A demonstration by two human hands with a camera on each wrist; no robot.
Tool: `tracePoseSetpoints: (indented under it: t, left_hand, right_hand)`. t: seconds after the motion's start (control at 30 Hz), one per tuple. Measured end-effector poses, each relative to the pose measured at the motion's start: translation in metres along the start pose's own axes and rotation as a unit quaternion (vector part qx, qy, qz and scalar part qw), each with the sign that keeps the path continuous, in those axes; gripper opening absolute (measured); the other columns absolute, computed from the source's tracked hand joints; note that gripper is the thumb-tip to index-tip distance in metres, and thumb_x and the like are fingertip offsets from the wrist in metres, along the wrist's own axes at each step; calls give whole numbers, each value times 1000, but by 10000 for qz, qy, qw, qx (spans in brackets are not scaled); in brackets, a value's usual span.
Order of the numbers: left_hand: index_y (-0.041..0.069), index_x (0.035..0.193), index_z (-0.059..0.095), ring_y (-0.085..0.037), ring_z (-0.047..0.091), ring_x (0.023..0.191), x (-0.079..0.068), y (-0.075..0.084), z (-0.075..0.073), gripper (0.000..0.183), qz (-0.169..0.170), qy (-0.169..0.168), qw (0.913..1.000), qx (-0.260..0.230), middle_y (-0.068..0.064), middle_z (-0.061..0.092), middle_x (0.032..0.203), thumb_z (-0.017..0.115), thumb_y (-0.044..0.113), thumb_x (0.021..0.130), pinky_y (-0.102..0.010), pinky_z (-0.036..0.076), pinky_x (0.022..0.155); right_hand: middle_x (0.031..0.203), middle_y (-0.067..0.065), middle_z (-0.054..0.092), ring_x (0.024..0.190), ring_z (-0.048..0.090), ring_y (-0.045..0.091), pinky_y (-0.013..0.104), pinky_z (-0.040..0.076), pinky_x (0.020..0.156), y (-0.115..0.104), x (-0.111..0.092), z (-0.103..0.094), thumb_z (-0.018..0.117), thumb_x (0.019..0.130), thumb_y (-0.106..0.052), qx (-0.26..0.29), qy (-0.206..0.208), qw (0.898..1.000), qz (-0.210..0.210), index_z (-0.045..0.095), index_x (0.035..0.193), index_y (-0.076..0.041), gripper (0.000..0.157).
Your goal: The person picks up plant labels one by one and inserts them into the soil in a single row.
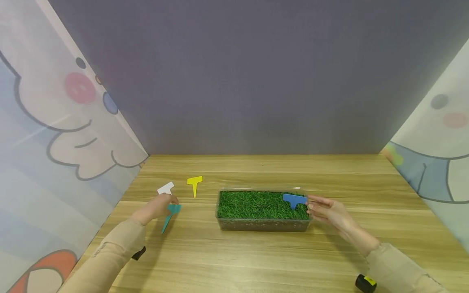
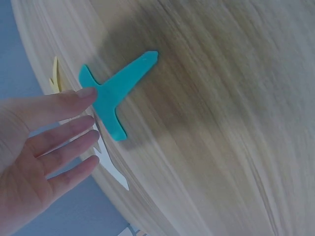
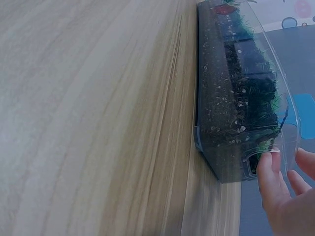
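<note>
Left grip [image 1: 156, 207] pinches a teal tag [image 2: 111, 95] by its wide end over the bench [image 1: 256, 260]; right grip [image 1: 332, 214] touches the grass box [image 1: 264, 226], hold unclear; a steady pinch should keep the stem [image 2: 136, 71] free.

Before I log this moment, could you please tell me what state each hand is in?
Left hand: closed, pinching the teal tag.
Right hand: open beside the blue tag; contact with the box cannot be told.

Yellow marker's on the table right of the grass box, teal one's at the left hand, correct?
Not quite: in the head view, the yellow marker lies on the table, left of the grass box. The teal marker is indeed at the left hand.
</note>
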State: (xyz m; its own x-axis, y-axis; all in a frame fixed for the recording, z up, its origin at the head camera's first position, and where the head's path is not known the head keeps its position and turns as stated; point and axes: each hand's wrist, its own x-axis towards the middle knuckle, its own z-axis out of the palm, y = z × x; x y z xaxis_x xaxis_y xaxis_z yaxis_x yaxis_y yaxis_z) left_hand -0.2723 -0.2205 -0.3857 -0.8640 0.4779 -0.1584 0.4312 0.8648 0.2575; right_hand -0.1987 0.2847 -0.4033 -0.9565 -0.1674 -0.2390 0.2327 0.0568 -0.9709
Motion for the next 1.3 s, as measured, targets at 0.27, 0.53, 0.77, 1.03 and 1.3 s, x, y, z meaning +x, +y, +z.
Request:
tracePoseSetpoints:
  t: [0.27,0.53,0.77,1.03,1.3]
  left_hand:
    - [-5,94,62,-40,54,95,4,-3,2,37,-42,-177,9998,70,-21,61,98,72,-11,59,-46,46,80]
    - [-6,92,61,-40,57,90,10,-13,3,38,48,-311,9994,-172,-23,61,96,73,-11,56,-42,50,75]
    - [0,86,58,-27,53,81,17,-18,-3,36,-197,-571,9970,-493,-13,58,87,76,-6,56,-37,49,71]
    - [5,85,56,-23,50,80,17,-30,2,34,-416,-745,9943,-641,-7,52,85,76,-3,59,-37,47,71]
    - [3,80,55,-19,47,74,18,-31,0,31,21,-741,9954,-605,-6,50,79,76,-2,59,-31,44,65]
  right_hand:
    - [121,12,53,93,60,12,28,47,83,1,1,0,56,87,-19,48,-42,10000,9,25,135,6,63]
    - [115,4,58,93,60,12,28,47,83,10,6,-6,59,85,-22,170,-165,9997,-37,28,135,4,65]
    - [107,-6,61,94,60,15,29,47,83,36,22,-21,67,77,-31,626,-458,9967,-230,41,131,-6,65]
    - [106,-7,61,94,60,13,28,47,82,31,20,-18,66,78,-31,493,-442,9976,-213,42,131,-9,62]
    - [112,-1,59,93,60,12,28,48,82,20,12,-12,60,84,-24,324,-398,9983,-291,32,134,2,63]
